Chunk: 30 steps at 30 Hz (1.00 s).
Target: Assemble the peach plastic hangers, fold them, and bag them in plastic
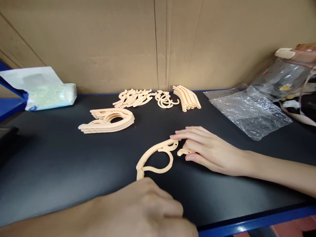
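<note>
A cream plastic folding hanger [151, 153] with a curved hook lies on the black table in front of me. My left hand [145, 209] is closed at its near end; the fingers and the part under them are mostly hidden. My right hand [209, 146] pinches a small cream hanger piece [184, 152] between thumb and fingers. Its outstretched forefinger rests at the hanger's far end. Behind to the left, several folded hangers [108, 126] lie stacked.
Along the back lie loose hanger arms [133, 98], a heap of hooks [165, 99] and a bundle of curved arms [187, 98]. A tissue pack [51, 95] is at left. Clear plastic bags [251, 112] and a bottle [278, 79] lie at right. A cardboard wall [98, 46] stands behind.
</note>
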{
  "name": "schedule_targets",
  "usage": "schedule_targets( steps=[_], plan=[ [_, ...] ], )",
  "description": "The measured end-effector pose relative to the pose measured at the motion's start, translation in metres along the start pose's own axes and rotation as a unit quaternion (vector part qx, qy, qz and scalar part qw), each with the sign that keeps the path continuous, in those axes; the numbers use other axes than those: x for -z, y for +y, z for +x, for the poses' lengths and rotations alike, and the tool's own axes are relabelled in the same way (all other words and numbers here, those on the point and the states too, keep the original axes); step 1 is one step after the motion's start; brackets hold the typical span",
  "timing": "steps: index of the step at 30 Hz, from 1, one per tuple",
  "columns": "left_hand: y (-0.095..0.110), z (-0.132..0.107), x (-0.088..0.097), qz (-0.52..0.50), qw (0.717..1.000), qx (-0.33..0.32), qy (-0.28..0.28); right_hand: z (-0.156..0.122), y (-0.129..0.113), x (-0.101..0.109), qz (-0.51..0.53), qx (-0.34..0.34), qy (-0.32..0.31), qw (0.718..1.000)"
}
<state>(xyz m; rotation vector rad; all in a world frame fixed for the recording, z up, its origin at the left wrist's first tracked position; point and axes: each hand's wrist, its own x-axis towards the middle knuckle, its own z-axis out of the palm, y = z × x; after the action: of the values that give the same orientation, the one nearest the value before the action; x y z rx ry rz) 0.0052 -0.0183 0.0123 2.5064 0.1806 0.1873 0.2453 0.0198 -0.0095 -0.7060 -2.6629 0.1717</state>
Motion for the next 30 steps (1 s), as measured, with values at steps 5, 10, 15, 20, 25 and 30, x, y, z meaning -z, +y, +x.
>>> schedule_targets(
  steps=[5, 10, 15, 20, 25, 30],
  plan=[
    [-0.019, -0.002, 0.001, 0.024, 0.985, 0.089, 0.143, -0.001, -0.002, 0.002, 0.02, -0.036, 0.006, 0.999],
    [-0.026, -0.003, 0.002, 0.053, 0.977, 0.106, 0.176, -0.001, -0.002, 0.001, 0.031, -0.074, 0.007, 0.997],
    [-0.025, -0.004, 0.003, 0.09, 0.98, 0.08, 0.159, 0.001, -0.003, 0.001, 0.025, -0.074, 0.008, 0.997],
    [-0.027, -0.004, 0.002, 0.144, 0.974, 0.035, 0.169, 0.002, -0.002, 0.001, 0.017, -0.086, 0.011, 0.996],
    [-0.031, 0.0, 0.005, 0.147, 0.965, 0.078, 0.204, 0.0, -0.001, 0.001, 0.036, -0.073, 0.002, 0.997],
    [-0.036, 0.001, 0.009, 0.1, 0.962, 0.13, 0.217, -0.002, -0.003, 0.003, 0.057, -0.06, 0.022, 0.996]
  ],
)
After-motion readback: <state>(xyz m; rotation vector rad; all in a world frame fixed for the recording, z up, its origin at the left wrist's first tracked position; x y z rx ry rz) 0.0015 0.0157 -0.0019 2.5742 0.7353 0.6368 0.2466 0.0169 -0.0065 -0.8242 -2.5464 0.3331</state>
